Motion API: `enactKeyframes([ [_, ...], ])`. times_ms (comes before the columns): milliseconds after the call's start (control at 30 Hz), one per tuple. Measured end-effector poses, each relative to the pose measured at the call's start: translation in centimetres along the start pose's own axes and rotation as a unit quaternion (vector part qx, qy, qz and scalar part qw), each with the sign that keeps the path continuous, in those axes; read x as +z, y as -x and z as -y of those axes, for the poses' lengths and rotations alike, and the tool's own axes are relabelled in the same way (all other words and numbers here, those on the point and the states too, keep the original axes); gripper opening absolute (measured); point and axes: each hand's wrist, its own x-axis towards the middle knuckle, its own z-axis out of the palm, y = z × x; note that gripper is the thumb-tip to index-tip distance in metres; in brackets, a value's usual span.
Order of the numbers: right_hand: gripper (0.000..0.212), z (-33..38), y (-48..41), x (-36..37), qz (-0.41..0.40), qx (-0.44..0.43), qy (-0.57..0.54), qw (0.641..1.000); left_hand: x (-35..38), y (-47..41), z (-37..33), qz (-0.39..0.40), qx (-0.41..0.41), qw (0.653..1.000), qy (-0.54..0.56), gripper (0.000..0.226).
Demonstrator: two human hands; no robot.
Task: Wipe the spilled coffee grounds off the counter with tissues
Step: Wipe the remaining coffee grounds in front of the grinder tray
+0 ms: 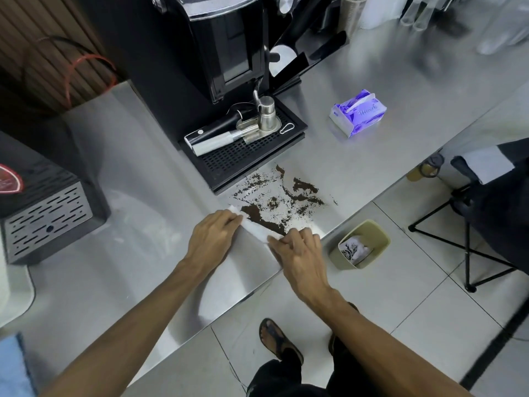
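Note:
Dark coffee grounds (282, 196) lie scattered on the steel counter (137, 213), in front of the grinder's drip tray and near the counter's front edge. A folded white tissue (255, 226) lies flat at the near side of the spill, with a ridge of grounds piled against its far edge. My left hand (213, 236) presses the tissue's left end with curled fingers. My right hand (297, 253) pinches its right end, close to the counter edge. A purple tissue pack (357, 113) sits further back on the right.
A black coffee grinder (226, 61) with a perforated drip tray (246, 150) holding tools stands behind the spill. A black machine (45, 213) sits at the left. Below the counter edge a beige bin (372, 233) holds crumpled tissue. A folding stand (469, 242) is on the tiled floor.

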Motion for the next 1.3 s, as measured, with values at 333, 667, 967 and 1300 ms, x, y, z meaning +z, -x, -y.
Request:
enactKeyframes([
  [333, 0.032, -1.5, 2.2, 0.3, -0.007, 0.020, -0.035, 0.999, 0.7, 1.8, -1.3, 0.020, 0.024, 1.000, -0.005, 0.024],
  [667, 0.016, -5.6, -0.6, -1.5, -0.022, -0.022, -0.057, 0.998, 0.4, 0.3, -3.0, -0.044, 0.014, 0.999, 0.013, 0.029],
  [967, 0.023, -4.9, 1.1, -1.2, -0.010, -0.006, -0.065, 0.998, 0.6, 1.4, -3.9, -0.015, 0.012, 1.000, 0.015, 0.029],
  [1300, 0.023, -8.2, -1.1, -2.9, -0.031, -0.031, -0.082, 0.996, 0.8, -0.4, -6.5, -0.070, -0.011, 0.997, 0.014, 0.015],
])
